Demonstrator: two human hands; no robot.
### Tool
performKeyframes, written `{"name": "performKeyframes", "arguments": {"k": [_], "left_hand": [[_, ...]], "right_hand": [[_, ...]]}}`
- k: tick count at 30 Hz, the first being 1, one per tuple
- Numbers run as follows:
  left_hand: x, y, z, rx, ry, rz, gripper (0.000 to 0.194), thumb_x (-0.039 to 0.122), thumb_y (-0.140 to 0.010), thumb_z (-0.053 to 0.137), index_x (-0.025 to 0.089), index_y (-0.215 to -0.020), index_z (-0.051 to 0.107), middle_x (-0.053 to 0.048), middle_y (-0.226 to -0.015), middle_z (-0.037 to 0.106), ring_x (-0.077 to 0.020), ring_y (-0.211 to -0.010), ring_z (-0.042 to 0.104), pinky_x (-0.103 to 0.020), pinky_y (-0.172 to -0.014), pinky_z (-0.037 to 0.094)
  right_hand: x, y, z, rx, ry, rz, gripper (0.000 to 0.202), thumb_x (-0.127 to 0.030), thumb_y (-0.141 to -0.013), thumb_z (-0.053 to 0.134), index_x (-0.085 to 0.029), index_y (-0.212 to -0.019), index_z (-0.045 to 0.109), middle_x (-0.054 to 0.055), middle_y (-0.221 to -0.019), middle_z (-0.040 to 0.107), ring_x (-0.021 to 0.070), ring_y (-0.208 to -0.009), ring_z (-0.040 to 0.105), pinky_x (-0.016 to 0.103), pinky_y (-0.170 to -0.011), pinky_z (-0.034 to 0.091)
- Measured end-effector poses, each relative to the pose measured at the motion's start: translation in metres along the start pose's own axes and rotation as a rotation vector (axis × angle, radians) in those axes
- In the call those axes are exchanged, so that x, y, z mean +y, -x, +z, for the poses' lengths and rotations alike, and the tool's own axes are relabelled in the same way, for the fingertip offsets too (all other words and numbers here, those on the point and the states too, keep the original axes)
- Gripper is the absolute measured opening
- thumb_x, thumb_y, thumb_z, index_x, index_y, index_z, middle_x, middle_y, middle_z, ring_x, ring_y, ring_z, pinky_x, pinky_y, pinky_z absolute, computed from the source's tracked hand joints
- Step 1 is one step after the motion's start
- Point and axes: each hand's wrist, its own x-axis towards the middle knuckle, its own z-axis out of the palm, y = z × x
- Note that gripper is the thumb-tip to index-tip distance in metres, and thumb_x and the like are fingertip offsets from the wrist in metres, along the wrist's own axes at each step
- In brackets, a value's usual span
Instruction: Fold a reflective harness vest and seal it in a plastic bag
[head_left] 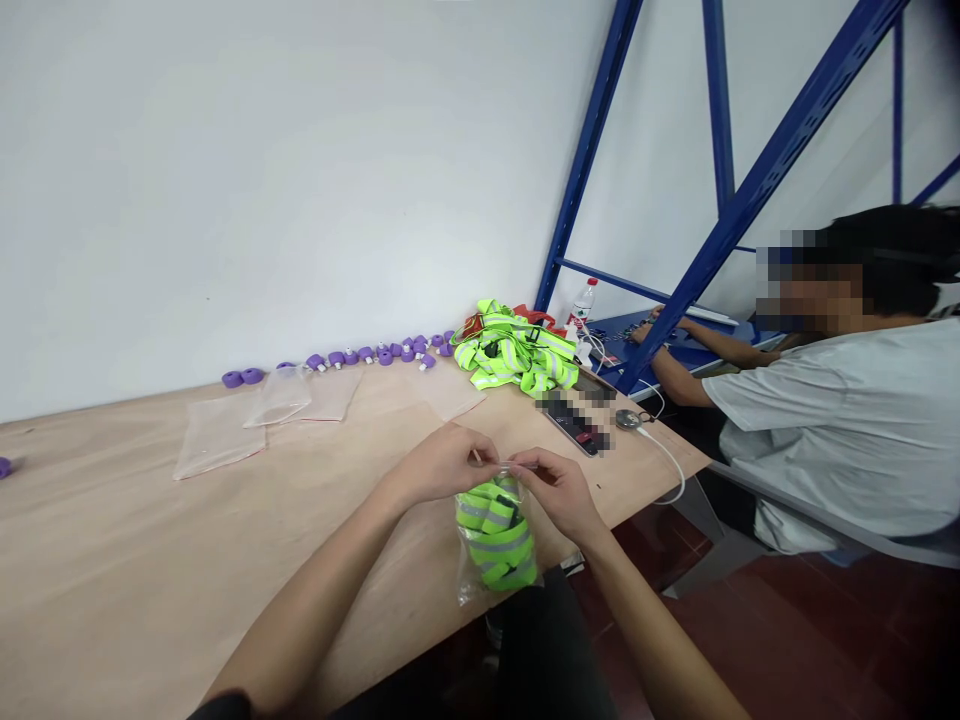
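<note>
My left hand [442, 462] and my right hand [559, 490] both pinch the top edge of a clear plastic bag [495, 535] that hangs between them over the near edge of the wooden table [150, 540]. Inside the bag sits a folded neon-yellow reflective strap with grey stripes and a black buckle. The two hands almost touch at the bag's mouth.
A pile of the same yellow reflective straps [516, 357] lies at the table's far end. Several empty clear bags [262, 415] lie flat on the left. A row of purple round parts [360, 356] lines the wall. A seated person in a grey shirt [840, 420] works on the right beside blue shelving [750, 200].
</note>
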Motion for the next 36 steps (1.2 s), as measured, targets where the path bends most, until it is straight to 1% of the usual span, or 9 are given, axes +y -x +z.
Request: {"name": "performKeyframes", "arguments": {"k": [3,9,13,21,26,30,33,34,36], "left_hand": [[0.001,0.000,0.000,0.011,-0.008,0.017,0.018,0.028,-0.088,0.061,0.017,-0.089,0.076,-0.002,-0.083,0.077,-0.0146,-0.074,0.068,-0.021,-0.064,0.044],[0.002,-0.001,-0.001,0.005,-0.031,0.006,0.018,0.030,-0.088,0.063,0.017,-0.088,0.075,-0.002,-0.083,0.077,-0.0148,-0.073,0.067,-0.022,-0.063,0.044],[0.001,0.000,-0.001,-0.003,-0.033,0.018,0.017,0.028,-0.087,0.063,0.017,-0.089,0.076,-0.003,-0.084,0.077,-0.0149,-0.073,0.067,-0.021,-0.064,0.044],[0.001,-0.001,0.000,0.017,-0.027,0.037,0.016,0.019,-0.085,0.063,0.017,-0.087,0.078,-0.002,-0.081,0.077,-0.0131,-0.069,0.065,-0.021,-0.062,0.043],[0.003,-0.001,0.001,0.017,-0.008,0.038,0.015,0.021,-0.085,0.064,0.016,-0.086,0.078,-0.002,-0.079,0.077,-0.0127,-0.067,0.064,-0.021,-0.061,0.041],[0.001,0.000,-0.003,-0.012,0.024,-0.010,0.017,0.027,-0.086,0.065,0.015,-0.088,0.077,-0.002,-0.080,0.076,-0.0139,-0.069,0.065,-0.021,-0.061,0.042],[-0.001,0.003,-0.008,-0.038,0.043,-0.041,0.016,0.026,-0.085,0.064,0.015,-0.089,0.075,-0.001,-0.080,0.075,-0.0142,-0.071,0.065,-0.020,-0.061,0.043],[-0.001,0.003,-0.010,-0.042,0.034,-0.034,0.015,0.024,-0.084,0.063,0.015,-0.088,0.075,-0.001,-0.079,0.074,-0.0139,-0.071,0.065,-0.020,-0.061,0.043],[0.000,0.004,-0.014,-0.063,-0.017,0.027,0.013,0.019,-0.084,0.061,0.015,-0.085,0.074,-0.001,-0.078,0.073,-0.0132,-0.069,0.063,-0.020,-0.062,0.042]], "right_hand": [[-0.001,0.000,0.001,0.012,-0.011,-0.010,0.029,-0.049,-0.080,0.075,-0.020,-0.084,0.074,0.007,-0.083,0.076,0.0218,-0.079,0.069,0.033,-0.073,0.057],[-0.005,-0.001,-0.002,-0.020,-0.033,0.025,0.031,-0.050,-0.078,0.076,-0.020,-0.086,0.075,0.007,-0.087,0.077,0.0226,-0.082,0.070,0.034,-0.076,0.058],[-0.006,-0.001,-0.002,-0.029,-0.036,0.026,0.032,-0.051,-0.078,0.077,-0.020,-0.086,0.075,0.007,-0.086,0.076,0.0219,-0.081,0.070,0.033,-0.074,0.058],[-0.005,-0.001,-0.001,-0.045,-0.040,0.027,0.029,-0.049,-0.078,0.077,-0.020,-0.084,0.074,0.006,-0.085,0.076,0.0210,-0.080,0.070,0.033,-0.074,0.058],[-0.006,0.000,-0.001,-0.061,-0.037,0.018,0.026,-0.045,-0.080,0.075,-0.020,-0.085,0.074,0.006,-0.085,0.076,0.0206,-0.080,0.070,0.032,-0.074,0.057],[-0.004,0.001,0.000,-0.007,-0.017,-0.006,0.025,-0.045,-0.080,0.075,-0.020,-0.083,0.073,0.006,-0.083,0.075,0.0209,-0.078,0.069,0.033,-0.074,0.058],[-0.003,0.001,0.001,0.049,-0.013,-0.010,0.029,-0.048,-0.079,0.075,-0.020,-0.084,0.073,0.006,-0.083,0.075,0.0212,-0.078,0.069,0.032,-0.072,0.058],[-0.003,0.001,0.002,0.061,-0.014,-0.008,0.030,-0.049,-0.079,0.076,-0.019,-0.084,0.073,0.007,-0.082,0.075,0.0212,-0.077,0.069,0.032,-0.070,0.058],[-0.005,0.002,0.002,0.059,-0.020,-0.006,0.031,-0.049,-0.078,0.076,-0.019,-0.082,0.073,0.007,-0.082,0.075,0.0211,-0.077,0.069,0.031,-0.070,0.058]]}}
